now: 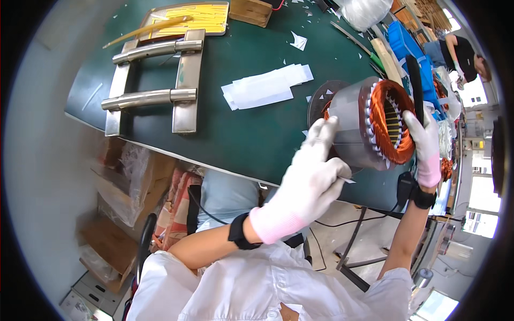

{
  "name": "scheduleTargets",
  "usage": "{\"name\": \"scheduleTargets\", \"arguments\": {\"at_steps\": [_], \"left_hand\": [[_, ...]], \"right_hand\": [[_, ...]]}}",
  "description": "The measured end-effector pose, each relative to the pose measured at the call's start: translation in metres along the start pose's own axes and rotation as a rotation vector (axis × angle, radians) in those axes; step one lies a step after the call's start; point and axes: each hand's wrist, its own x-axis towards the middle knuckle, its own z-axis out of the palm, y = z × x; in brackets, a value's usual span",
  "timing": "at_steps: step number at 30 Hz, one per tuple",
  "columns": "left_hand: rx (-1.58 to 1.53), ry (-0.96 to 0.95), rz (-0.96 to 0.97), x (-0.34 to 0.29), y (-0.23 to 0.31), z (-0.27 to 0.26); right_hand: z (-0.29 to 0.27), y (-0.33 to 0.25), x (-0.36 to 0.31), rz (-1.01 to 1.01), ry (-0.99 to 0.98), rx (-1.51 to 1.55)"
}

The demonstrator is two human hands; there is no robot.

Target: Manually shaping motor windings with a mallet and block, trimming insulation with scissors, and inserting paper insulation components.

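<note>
Head camera looks down, close over workbench [235, 134].

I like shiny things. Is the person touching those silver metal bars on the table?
No. Both gloved hands, left hand and right hand, rest on the motor stator; the metal bars lie apart, untouched.

We see our left hand [313, 176], gloved in white, pressed against the grey side of a motor stator [369, 125] tipped on the green table [235, 134]. Our right hand [425, 142] grips a black tool [415, 85] at the stator's copper-wound face. Beyond the left hand lie white paper strips [267, 86]; further left, a metal frame [155, 80]
</note>
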Motion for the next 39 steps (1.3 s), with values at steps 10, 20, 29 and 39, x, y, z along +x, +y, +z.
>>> {"name": "scheduleTargets", "arguments": {"at_steps": [10,20,29,39], "left_hand": [[-0.120,0.118,-0.077,0.011,0.005,0.013],[0.122,0.042,0.247,0.049,0.020,0.028],[-0.030,0.069,0.151,0.039,0.019,0.048],[0.063,0.004,0.196,0.035,0.025,0.052]], "right_hand": [[-0.059,-0.064,0.000,0.036,0.042,0.280],[0.044,-0.133,0.084,-0.224,-0.524,0.979],[0.082,-0.103,0.105,-0.134,-0.869,0.867],[0.061,-0.099,0.136,0.047,-0.831,0.984]]}}
